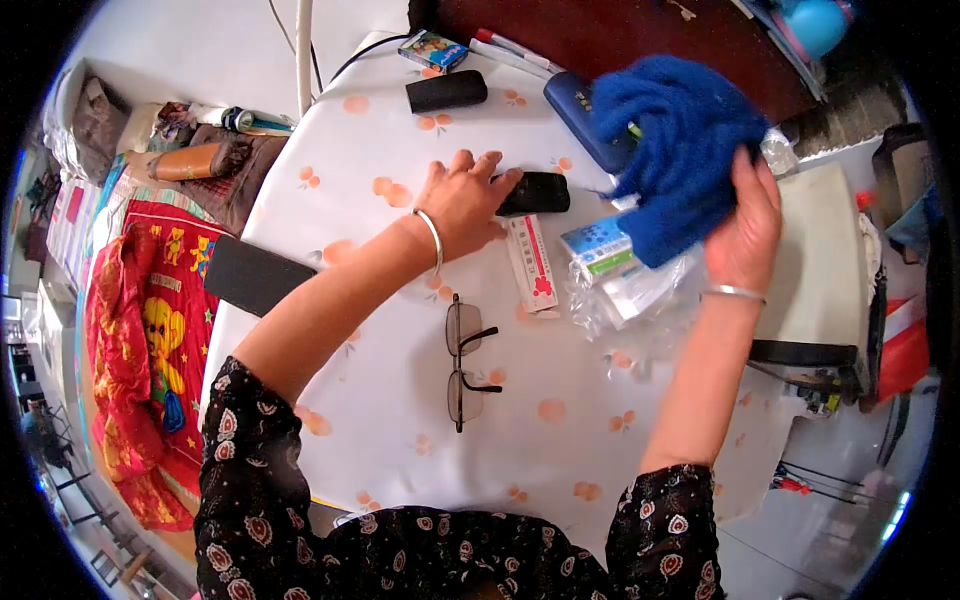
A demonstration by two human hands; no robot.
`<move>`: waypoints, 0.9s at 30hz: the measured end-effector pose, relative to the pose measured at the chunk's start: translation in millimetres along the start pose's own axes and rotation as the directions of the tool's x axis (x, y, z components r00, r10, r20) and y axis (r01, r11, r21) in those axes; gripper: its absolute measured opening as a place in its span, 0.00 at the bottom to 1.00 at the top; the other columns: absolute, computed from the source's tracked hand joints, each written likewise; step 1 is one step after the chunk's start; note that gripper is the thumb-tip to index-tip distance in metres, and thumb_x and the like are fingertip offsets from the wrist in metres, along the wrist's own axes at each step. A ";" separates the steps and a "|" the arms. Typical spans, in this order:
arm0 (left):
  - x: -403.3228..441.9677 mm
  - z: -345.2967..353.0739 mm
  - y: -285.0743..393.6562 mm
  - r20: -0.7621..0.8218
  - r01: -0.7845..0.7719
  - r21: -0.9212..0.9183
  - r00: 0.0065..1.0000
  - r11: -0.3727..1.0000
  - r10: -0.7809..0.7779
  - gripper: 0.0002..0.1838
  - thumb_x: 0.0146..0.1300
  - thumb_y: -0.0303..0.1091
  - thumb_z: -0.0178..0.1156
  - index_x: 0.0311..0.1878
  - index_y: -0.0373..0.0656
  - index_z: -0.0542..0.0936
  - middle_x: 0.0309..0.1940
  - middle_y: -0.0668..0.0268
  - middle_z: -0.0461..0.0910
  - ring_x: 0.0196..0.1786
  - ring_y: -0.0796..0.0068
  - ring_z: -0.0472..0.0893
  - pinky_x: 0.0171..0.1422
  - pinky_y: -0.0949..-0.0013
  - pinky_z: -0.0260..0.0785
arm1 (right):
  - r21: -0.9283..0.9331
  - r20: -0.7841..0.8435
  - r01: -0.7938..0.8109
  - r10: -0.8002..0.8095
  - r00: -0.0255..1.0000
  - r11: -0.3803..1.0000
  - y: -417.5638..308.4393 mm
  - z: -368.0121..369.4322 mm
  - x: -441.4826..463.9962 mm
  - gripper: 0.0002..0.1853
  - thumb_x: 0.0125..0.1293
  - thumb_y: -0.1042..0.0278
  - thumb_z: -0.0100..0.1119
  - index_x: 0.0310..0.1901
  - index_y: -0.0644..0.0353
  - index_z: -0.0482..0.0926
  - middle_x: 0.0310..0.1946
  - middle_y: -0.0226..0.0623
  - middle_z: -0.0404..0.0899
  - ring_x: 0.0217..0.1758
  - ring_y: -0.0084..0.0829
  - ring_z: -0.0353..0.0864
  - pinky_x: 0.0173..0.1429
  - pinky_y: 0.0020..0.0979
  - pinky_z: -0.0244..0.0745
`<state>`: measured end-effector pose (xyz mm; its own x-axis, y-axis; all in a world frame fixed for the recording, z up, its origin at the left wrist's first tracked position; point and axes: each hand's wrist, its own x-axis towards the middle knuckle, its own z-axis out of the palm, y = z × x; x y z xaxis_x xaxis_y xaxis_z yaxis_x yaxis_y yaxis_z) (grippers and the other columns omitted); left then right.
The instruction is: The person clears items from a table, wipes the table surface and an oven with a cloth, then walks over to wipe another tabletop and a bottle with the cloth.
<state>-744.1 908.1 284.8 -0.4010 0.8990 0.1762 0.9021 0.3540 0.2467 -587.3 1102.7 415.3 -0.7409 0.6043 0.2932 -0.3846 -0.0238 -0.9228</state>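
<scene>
My right hand grips a bundled blue knitted cloth by its right side, above the table. My left hand is over the tabletop with fingers apart. Its index finger is at the left end of a small black object, possibly a phone; whether it presses on it is unclear. Just below lies a white and red medicine box. A blue and green packet and clear plastic wrapping lie under the cloth, partly hidden. Folding glasses rest nearer me, arms opened to the right.
A black case, a small picture box, pens and a dark blue case lie toward the back of the table. A dark flat slab sits at the left edge. A pale chair stands right.
</scene>
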 end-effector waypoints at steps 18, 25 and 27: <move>-12.5 -76.3 -66.4 0.025 0.045 -0.382 0.999 0.923 -0.038 0.45 0.48 0.46 0.72 0.67 0.37 0.64 0.58 0.46 0.73 0.59 0.54 0.75 0.63 0.61 0.66 | 0.074 -0.136 -0.125 0.135 0.981 0.989 -4.0 -71.1 -149.8 0.24 0.66 0.67 0.54 0.60 0.73 0.67 0.56 0.48 0.74 0.59 0.41 0.74 0.66 0.41 0.66; -60.4 -40.0 -26.7 0.109 0.195 -0.242 0.979 0.951 -0.173 0.44 0.43 0.31 0.70 0.66 0.38 0.61 0.46 0.49 0.76 0.52 0.47 0.72 0.59 0.54 0.66 | 0.079 -0.015 -0.292 0.294 0.956 0.953 3.6 -54.5 -170.7 0.23 0.64 0.69 0.57 0.59 0.71 0.70 0.54 0.42 0.76 0.56 0.35 0.76 0.64 0.37 0.68; -44.7 -32.4 -33.9 0.032 0.173 -0.188 0.985 0.967 -0.170 0.41 0.43 0.29 0.68 0.65 0.37 0.63 0.44 0.49 0.77 0.51 0.48 0.72 0.57 0.55 0.66 | 0.049 -0.034 -0.300 0.302 0.953 0.953 3.7 -48.6 -175.0 0.22 0.64 0.68 0.58 0.58 0.70 0.71 0.53 0.41 0.77 0.55 0.34 0.77 0.63 0.36 0.68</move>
<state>-762.0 847.6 299.4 -0.5435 0.8333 0.1012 0.7726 0.4495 0.4483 -432.3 1035.6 348.4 -0.8032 0.5957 -0.0075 -0.1710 -0.2427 -0.9549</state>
